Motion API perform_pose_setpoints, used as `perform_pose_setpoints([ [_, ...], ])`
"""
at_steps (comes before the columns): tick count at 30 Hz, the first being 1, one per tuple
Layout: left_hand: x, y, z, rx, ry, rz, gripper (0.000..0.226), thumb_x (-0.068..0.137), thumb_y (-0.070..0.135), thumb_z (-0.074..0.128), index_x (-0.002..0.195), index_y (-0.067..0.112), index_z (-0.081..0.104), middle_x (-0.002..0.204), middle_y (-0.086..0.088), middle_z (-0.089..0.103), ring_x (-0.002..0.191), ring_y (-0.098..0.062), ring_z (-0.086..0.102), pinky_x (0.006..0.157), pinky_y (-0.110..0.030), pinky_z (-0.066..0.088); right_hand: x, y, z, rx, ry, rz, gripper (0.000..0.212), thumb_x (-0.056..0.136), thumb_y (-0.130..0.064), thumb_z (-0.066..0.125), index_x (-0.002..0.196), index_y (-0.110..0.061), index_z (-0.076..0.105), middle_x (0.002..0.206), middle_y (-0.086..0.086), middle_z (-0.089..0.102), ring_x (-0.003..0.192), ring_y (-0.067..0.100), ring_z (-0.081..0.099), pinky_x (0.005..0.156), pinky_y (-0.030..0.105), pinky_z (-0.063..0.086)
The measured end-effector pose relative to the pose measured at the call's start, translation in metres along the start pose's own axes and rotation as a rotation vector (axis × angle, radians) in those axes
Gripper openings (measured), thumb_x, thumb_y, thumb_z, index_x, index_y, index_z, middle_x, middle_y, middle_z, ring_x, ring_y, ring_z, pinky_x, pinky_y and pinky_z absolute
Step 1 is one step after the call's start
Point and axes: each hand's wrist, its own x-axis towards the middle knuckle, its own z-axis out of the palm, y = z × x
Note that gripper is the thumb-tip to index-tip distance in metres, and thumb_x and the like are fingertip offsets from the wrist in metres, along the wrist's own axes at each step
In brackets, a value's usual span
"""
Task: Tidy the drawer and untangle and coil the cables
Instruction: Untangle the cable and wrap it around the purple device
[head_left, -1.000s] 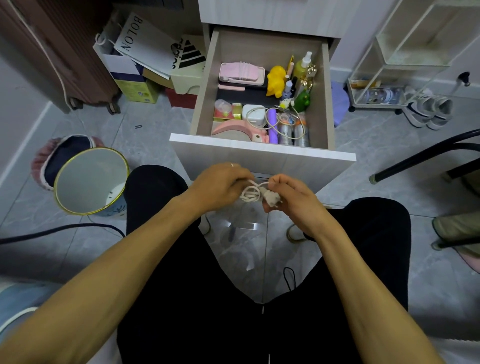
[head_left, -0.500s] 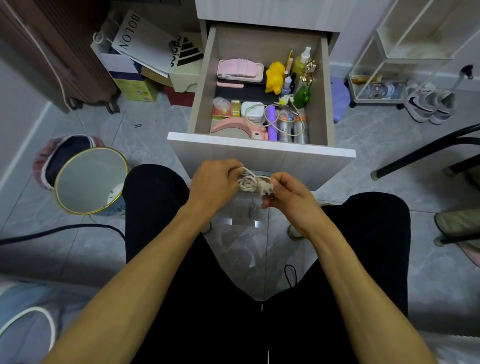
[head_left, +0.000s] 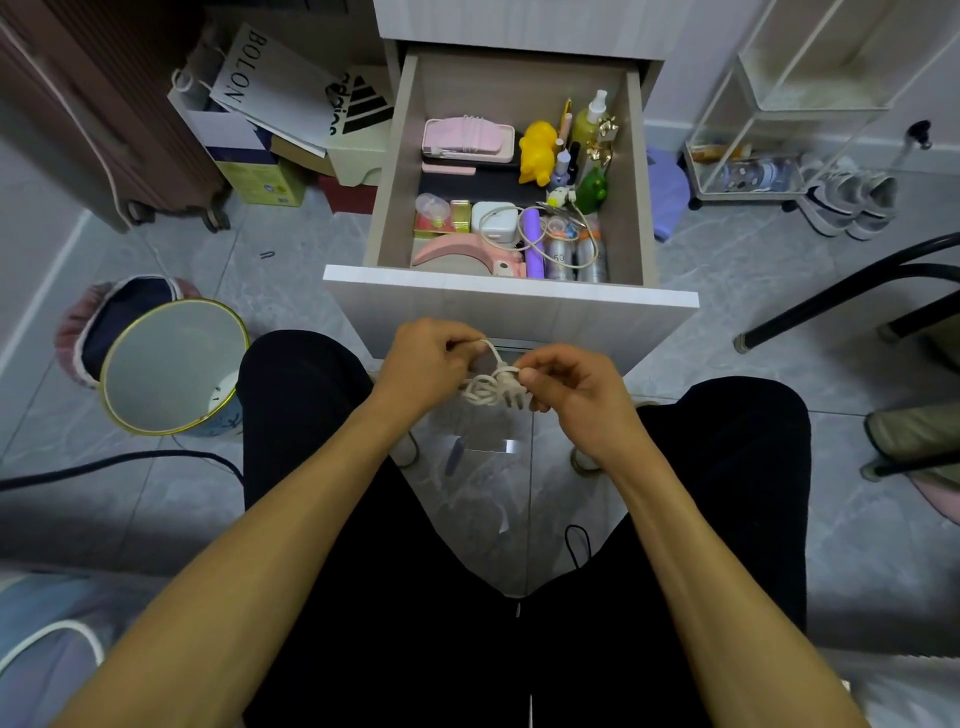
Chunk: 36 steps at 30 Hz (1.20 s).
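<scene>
Two hands are being held close together above the lap, just in front of the open drawer (head_left: 511, 301), with a small white cable (head_left: 480, 389) being worked between them. The bundle is being pinched by the curled fingers of the left hand (head_left: 423, 364), one strand rising from it in a short arc, while the plug end (head_left: 511, 392) is being gripped by the thumb and fingers of the right hand (head_left: 569, 395). The cord is being judged light, soft and springy, likely to uncoil if released; the rigid plug body is being taken as the surest hold, the prongs being kept clear. Farther off, inside the drawer, a second thin cable (head_left: 540, 244) is being left looped loosely across a white charger block (head_left: 496, 218), a purple tube (head_left: 532, 241) and two silver cans (head_left: 574, 257), apparently not yet coiled. Beyond these, a pink case (head_left: 467, 137) and a yellow toy (head_left: 537, 150) are being kept at the back.
</scene>
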Motion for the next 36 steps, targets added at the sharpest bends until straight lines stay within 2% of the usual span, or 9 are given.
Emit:
perform_pose_setpoints([
  [6,-0.002,-0.004,0.006,0.104,-0.036,-0.080,0.015,0.092,0.013,0.064,0.093,0.012,0.078,0.082,-0.003,0.073,0.055,-0.003,0.054,0.068,-0.027,0.052,0.000,0.007,0.002,-0.172,0.049,-0.089,0.019,0.093,-0.007,0.061,0.089,-0.024,0.066,0.082,-0.003,0.067,0.071,0.008,0.060,0.068,0.023,0.053],
  [12,0.004,0.001,0.000,0.214,-0.076,-0.071,0.016,0.093,0.018,0.062,0.096,0.015,0.078,0.082,0.000,0.069,0.052,-0.001,0.047,0.068,-0.028,0.052,0.003,0.016,0.003,0.301,0.087,0.039,0.023,0.095,0.005,0.050,0.088,-0.012,0.062,0.080,0.000,0.065,0.074,0.013,0.059,0.068,0.024,0.050],
  [15,0.009,0.001,0.001,0.242,0.011,-0.098,0.016,0.093,0.020,0.061,0.091,0.017,0.078,0.081,-0.004,0.072,0.058,-0.017,0.059,0.072,-0.037,0.056,0.003,0.018,0.011,0.530,0.065,0.178,0.022,0.096,0.005,0.046,0.086,-0.010,0.059,0.074,-0.002,0.062,0.070,0.012,0.056,0.070,0.026,0.049],
  [19,0.006,0.001,0.000,0.216,0.049,-0.028,0.018,0.095,0.019,0.058,0.090,0.012,0.075,0.075,-0.005,0.070,0.059,-0.019,0.059,0.068,-0.037,0.054,0.005,0.019,0.009,0.459,0.008,0.265,0.022,0.099,0.001,0.043,0.085,-0.010,0.057,0.073,-0.001,0.061,0.071,0.013,0.056,0.072,0.027,0.052],
  [22,-0.001,0.011,-0.005,-0.014,-0.030,-0.037,0.016,0.096,0.018,0.058,0.088,0.009,0.069,0.071,-0.002,0.067,0.048,-0.010,0.056,0.056,-0.029,0.052,0.004,0.022,0.002,0.319,0.096,0.240,0.020,0.099,-0.003,0.045,0.085,-0.011,0.057,0.076,-0.001,0.062,0.073,0.011,0.059,0.073,0.026,0.053],
  [25,-0.008,0.020,-0.011,-0.251,-0.130,-0.146,0.018,0.097,0.021,0.059,0.087,0.008,0.068,0.073,-0.005,0.069,0.040,-0.017,0.051,0.041,-0.023,0.043,0.003,0.024,0.004,0.217,0.225,0.190,0.019,0.099,-0.006,0.049,0.084,-0.011,0.060,0.074,-0.004,0.067,0.071,0.008,0.063,0.076,0.026,0.056],
  [28,-0.012,0.024,-0.013,-0.368,-0.040,-0.243,0.023,0.096,0.018,0.059,0.082,0.003,0.068,0.066,-0.005,0.063,0.042,-0.017,0.052,0.040,-0.023,0.043,0.006,0.021,0.012,0.282,0.292,0.203,0.017,0.099,-0.009,0.051,0.088,-0.008,0.064,0.083,0.005,0.069,0.081,0.015,0.065,0.086,0.032,0.054],
  [31,-0.011,0.022,-0.012,-0.637,0.046,-0.477,0.024,0.096,0.017,0.059,0.075,0.006,0.067,0.059,-0.005,0.063,0.050,-0.018,0.056,0.047,-0.023,0.050,0.011,0.010,0.018,0.529,0.168,0.237,0.021,0.099,-0.004,0.047,0.084,-0.007,0.061,0.085,0.007,0.066,0.083,0.016,0.062,0.088,0.030,0.052],
  [36,-0.011,0.021,-0.007,-0.807,0.052,-0.686,0.023,0.095,0.017,0.060,0.075,0.007,0.067,0.057,-0.003,0.063,0.045,-0.011,0.051,0.049,-0.024,0.052,0.007,0.009,0.013,0.427,-0.055,0.295,0.024,0.101,-0.005,0.042,0.081,-0.007,0.055,0.086,0.006,0.062,0.087,0.018,0.059,0.088,0.032,0.055],
])
